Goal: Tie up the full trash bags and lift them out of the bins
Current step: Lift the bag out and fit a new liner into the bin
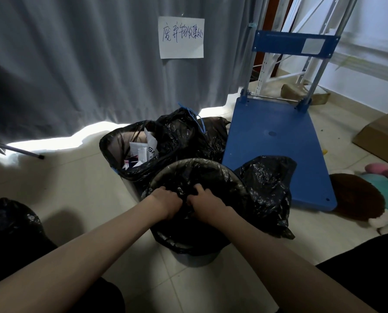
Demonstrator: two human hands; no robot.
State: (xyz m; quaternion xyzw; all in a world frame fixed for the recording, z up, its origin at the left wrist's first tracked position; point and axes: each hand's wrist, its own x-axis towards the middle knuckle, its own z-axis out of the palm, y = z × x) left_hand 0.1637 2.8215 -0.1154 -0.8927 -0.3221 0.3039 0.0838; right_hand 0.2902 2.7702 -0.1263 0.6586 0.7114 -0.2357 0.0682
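Item: crinkled black plastic trash bag (184, 177) lining the round grey bin (195, 259) on the tiled floor (80, 184), directly before you. Your left hand (166, 201) and right hand (205, 203) both clutch its gathered film. Behind: second black bag (143, 168), open, holding paper waste. Right: blue platform trolley (276, 150).

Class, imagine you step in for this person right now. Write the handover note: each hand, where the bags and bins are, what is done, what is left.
Left hand and right hand both grip gathered black plastic of the near bag, still in the near bin; no knot visible.
Far bin's bag is open, with paper rubbish showing.
Behind it a tied bag with a blue tie; another loose bag lies beside the blue cart.
Left: knot the near bag and lift it out, then the far one.
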